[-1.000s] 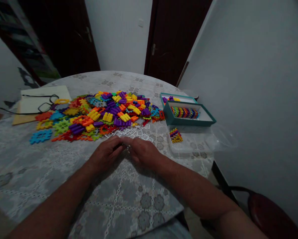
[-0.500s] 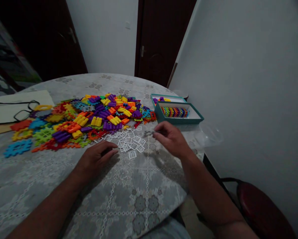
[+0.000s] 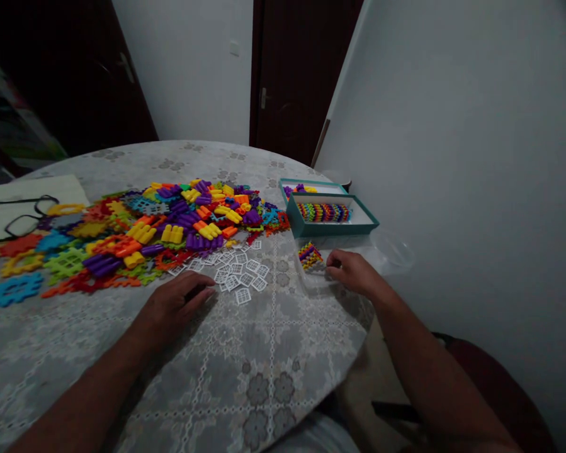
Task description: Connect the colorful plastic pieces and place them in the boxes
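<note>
My right hand (image 3: 351,270) is over the near side of a clear plastic box (image 3: 311,284), thumb and fingertips pinched. A thin, pale piece (image 3: 317,272), apparently one of the small lattice window pieces, shows dimly at the fingertips. Striped, multicoloured pieces (image 3: 310,255) sit inside that box. My left hand (image 3: 179,302) rests on the tablecloth with fingers curved and a gap between thumb and forefinger, holding nothing visible. Just beyond its fingertips lie several white lattice window pieces (image 3: 243,296), spread flat and partly overlapping.
A large heap of colourful plastic building pieces (image 3: 183,214) covers the table's left and middle. Behind the clear box, a green box (image 3: 334,229) holds a row of multicoloured pieces. Glasses (image 3: 22,220) lie on paper at left; a clear round lid (image 3: 393,250) is by the wall.
My right hand has moved right, from beside the white window pieces to over the clear box, which it earlier blocked from sight. My left hand stays nearly in place. The view has shifted slightly.
</note>
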A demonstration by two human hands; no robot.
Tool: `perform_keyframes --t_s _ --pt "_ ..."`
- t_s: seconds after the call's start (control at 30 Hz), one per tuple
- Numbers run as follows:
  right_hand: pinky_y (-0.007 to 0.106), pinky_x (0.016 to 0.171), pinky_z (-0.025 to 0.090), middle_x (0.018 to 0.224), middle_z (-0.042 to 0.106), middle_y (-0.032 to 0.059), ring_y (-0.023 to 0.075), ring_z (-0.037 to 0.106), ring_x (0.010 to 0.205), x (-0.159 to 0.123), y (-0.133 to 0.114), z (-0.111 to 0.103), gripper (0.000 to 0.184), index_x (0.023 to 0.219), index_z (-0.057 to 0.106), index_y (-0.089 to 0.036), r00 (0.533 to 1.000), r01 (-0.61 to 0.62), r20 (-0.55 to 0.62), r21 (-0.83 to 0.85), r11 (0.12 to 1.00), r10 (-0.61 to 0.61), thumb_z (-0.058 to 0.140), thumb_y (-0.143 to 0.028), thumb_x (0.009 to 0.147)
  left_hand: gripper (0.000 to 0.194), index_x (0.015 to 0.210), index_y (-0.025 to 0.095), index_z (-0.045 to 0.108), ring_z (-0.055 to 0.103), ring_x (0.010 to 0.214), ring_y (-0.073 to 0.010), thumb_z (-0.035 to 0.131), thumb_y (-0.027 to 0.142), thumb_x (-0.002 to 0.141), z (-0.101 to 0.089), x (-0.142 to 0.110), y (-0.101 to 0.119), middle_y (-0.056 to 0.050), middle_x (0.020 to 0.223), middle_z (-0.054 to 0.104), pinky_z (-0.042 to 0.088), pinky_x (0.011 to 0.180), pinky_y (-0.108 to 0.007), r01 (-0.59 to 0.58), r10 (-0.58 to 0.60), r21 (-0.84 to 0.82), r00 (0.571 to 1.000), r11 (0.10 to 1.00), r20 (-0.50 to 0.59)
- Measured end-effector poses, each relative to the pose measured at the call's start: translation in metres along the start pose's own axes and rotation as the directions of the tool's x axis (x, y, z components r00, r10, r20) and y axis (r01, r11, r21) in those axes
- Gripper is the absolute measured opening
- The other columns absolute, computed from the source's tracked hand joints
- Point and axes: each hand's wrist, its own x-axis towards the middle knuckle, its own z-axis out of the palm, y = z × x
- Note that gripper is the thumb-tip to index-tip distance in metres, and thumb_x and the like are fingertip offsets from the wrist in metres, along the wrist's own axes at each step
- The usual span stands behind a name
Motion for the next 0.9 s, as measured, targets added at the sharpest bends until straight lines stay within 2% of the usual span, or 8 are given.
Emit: perform_keyframes --t_s 0.17,0.37,0.43,0.5,0.6,0.73,0.8,0.9 --pt "0.026 0.071 0.04 0.088 0.076 0.0034 0.0185 0.066 0.081 0.011 -0.009 0.004 0.006 0.088 0.071 -0.02 0.999 -0.025 0.041 -0.072 0.997 0.028 0.069 -0.015 0.089 0.045 0.105 0.023 0.079 0.073 0.091 -0.0271 0.061 0.063 0.099 -0.001 0.002 0.003 -0.008 0.101 0.08 0.057 0.085 -0.037 0.026 -0.026 0.02 0.999 0.999 0.027" --pt "0.028 0.069 0.038 0.089 0.076 0.0045 0.0196 0.066 0.081 0.015 -0.015 0.005 0.008 0.087 0.071 -0.02 0.998 -0.056 0.006 -0.13 0.99 0.057 0.069 -0.015 0.092 0.044 0.107 0.024 0.079 0.074 0.092 -0.028 0.06 0.063 0.098 -0.003 0.001 0.006 -0.008 0.102 0.08 0.058 0.085 -0.038 0.044 -0.044 0.012 0.999 0.999 0.015" --pt "0.028 0.07 0.038 0.088 0.075 0.0048 0.02 0.066 0.081 0.012 -0.02 0.004 0.009 0.087 0.07 -0.02 0.998 -0.047 -0.047 -0.162 0.986 0.04 0.068 -0.017 0.094 0.043 0.109 0.024 0.079 0.074 0.092 -0.0278 0.062 0.061 0.098 -0.003 0.001 0.005 -0.008 0.102 0.08 0.058 0.085 -0.038 0.054 -0.054 0.013 0.999 0.998 0.006" --pt "0.029 0.073 0.04 0.089 0.075 0.0055 0.0204 0.066 0.082 0.005 -0.032 0.003 0.009 0.089 0.07 -0.02 0.988 -0.023 -0.152 -0.181 0.983 -0.005 0.067 -0.021 0.097 0.041 0.113 0.023 0.078 0.074 0.091 -0.0275 0.063 0.058 0.098 -0.003 -0.001 0.004 -0.008 0.102 0.08 0.058 0.086 -0.038 0.056 -0.056 0.017 0.998 0.998 -0.002" --pt "0.031 0.077 0.044 0.091 0.073 0.005 0.0197 0.066 0.083 -0.011 -0.065 0.008 0.009 0.091 0.068 -0.02 0.96 0.116 -0.238 -0.135 0.984 -0.146 0.066 -0.023 0.1 0.042 0.122 0.022 0.076 0.073 0.091 -0.0264 0.063 0.053 0.098 -0.003 -0.004 0.007 -0.008 0.102 0.079 0.058 0.087 -0.039 0.057 -0.057 0.012 0.998 0.998 0.001" --pt "0.031 0.082 0.049 0.099 0.073 0.0055 0.0198 0.068 0.089 -0.027 -0.121 0.031 0.003 0.102 0.067 -0.021 0.939 0.344 -0.024 0.004 0.939 -0.343 0.064 -0.022 0.103 0.039 0.128 0.021 0.074 0.073 0.095 -0.0249 0.061 0.045 0.099 -0.002 -0.005 0.011 -0.009 0.109 0.079 0.058 0.091 -0.04 0.063 -0.063 -0.035 0.998 0.997 0.022" --pt "0.034 0.088 0.051 0.112 0.074 0.0088 0.0227 0.069 0.101 -0.025 -0.143 0.049 0.013 0.115 0.068 -0.021 0.923 0.376 0.089 0.008 0.926 -0.375 0.067 -0.022 0.102 0.037 0.127 0.021 0.073 0.073 0.097 -0.025 0.062 0.041 0.098 -0.001 -0.005 0.011 -0.01 0.112 0.079 0.058 0.093 -0.041 0.055 -0.054 -0.053 0.998 0.997 0.019" --pt "0.037 0.094 0.051 0.123 0.071 0.013 0.0276 0.068 0.112 -0.013 -0.162 0.077 0.028 0.127 0.067 -0.02 0.919 0.36 0.204 -0.096 0.928 -0.336 0.071 -0.022 0.099 0.032 0.122 0.021 0.074 0.073 0.098 -0.025 0.062 0.037 0.098 0.001 -0.006 0.009 -0.01 0.111 0.079 0.058 0.094 -0.042 0.042 -0.042 -0.052 0.999 0.998 0.008"
